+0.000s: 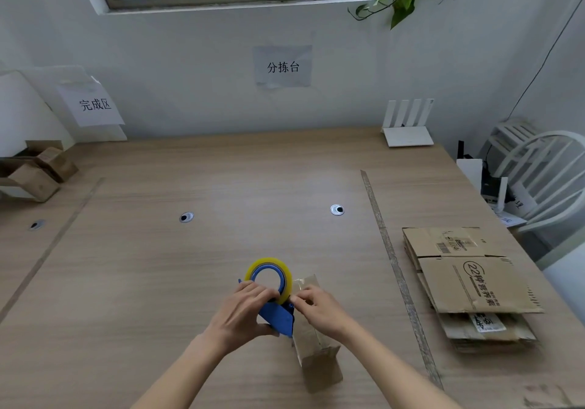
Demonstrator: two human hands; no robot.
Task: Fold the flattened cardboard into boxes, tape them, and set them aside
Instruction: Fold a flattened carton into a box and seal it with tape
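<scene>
My left hand (243,312) grips a blue tape dispenser (278,315) that carries a yellowish roll of clear tape (269,277). The dispenser sits against the top of a small folded cardboard box (316,358) at the near middle of the table. My right hand (319,309) rests on the box's top beside the dispenser, its fingertips pinching at the tape end. A stack of flattened cardboard (468,282) lies on the right side of the table.
Several finished small boxes (38,171) sit at the far left under a paper sign. A white router (408,130) stands at the back right, and a white chair (544,180) is beyond the table's right edge. Tape strips (392,260) mark lines on the wooden table (221,187).
</scene>
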